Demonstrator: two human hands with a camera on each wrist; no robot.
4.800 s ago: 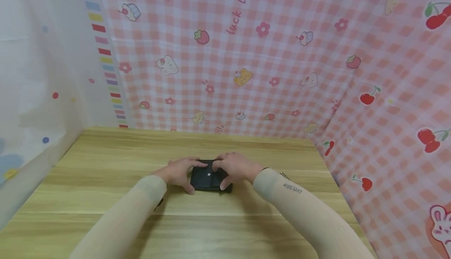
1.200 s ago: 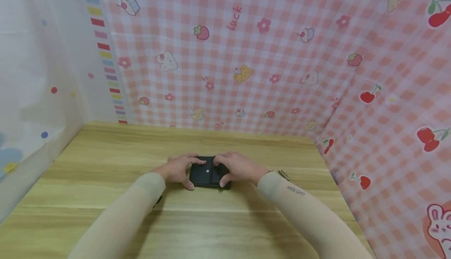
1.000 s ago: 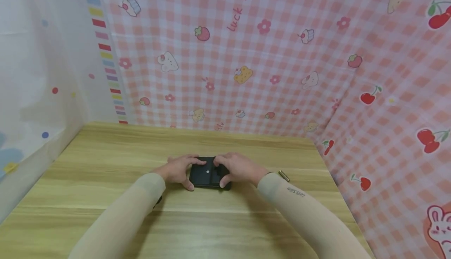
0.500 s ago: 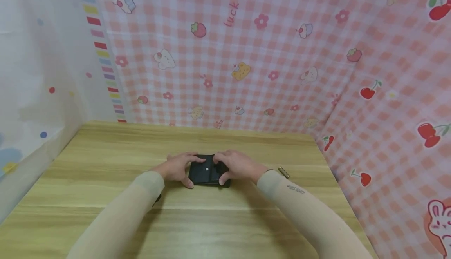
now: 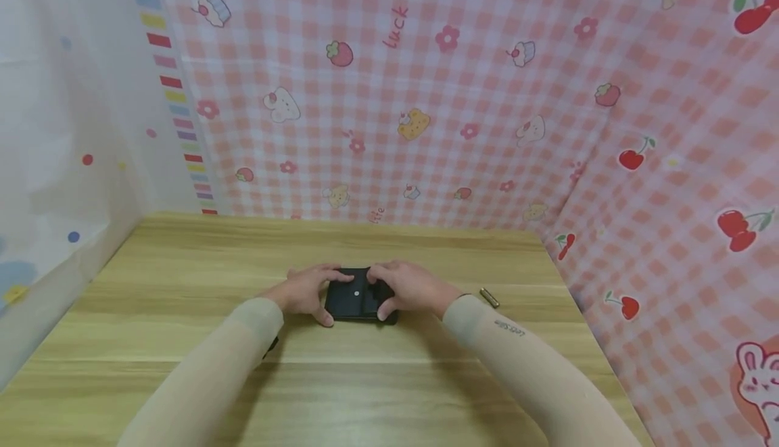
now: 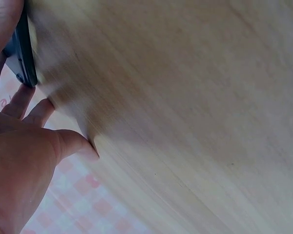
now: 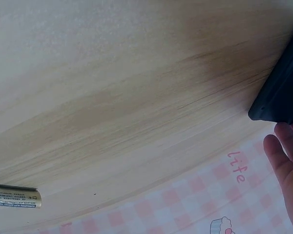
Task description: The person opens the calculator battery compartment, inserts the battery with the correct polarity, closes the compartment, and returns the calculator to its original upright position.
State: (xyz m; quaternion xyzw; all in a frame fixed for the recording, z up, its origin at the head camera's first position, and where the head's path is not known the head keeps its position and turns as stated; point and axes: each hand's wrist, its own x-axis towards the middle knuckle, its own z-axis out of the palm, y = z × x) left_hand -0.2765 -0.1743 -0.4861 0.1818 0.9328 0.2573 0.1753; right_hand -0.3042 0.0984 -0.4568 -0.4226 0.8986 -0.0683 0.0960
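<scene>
A flat black rectangular device [image 5: 348,303] with a small white dot lies on the table, in front of me. Its left end is gripped by my left hand [image 5: 306,293], thumb at the near edge and fingers at the far side. My right hand [image 5: 410,290] holds the right end, its index finger bent onto the top and its thumb at the near corner. Under that hand the right part of the device is mostly hidden. In the left wrist view the device's dark edge [image 6: 25,53] shows beside the fingers; in the right wrist view its corner [image 7: 278,87] shows above the fingertips.
A gold cylindrical battery [image 5: 489,297] lies on the wooden table [image 5: 341,393], right of my right wrist. A small dark thing [image 5: 271,347] peeks out beside my left sleeve. Pink checked cloth [image 5: 377,82] hangs behind and at the right, pale cloth [image 5: 67,129] at the left.
Since the earliest frame, my right forearm has shifted slightly, bringing the battery out from behind the sleeve. Both hands keep nearly the same hold on the device; the head view has tilted slightly.
</scene>
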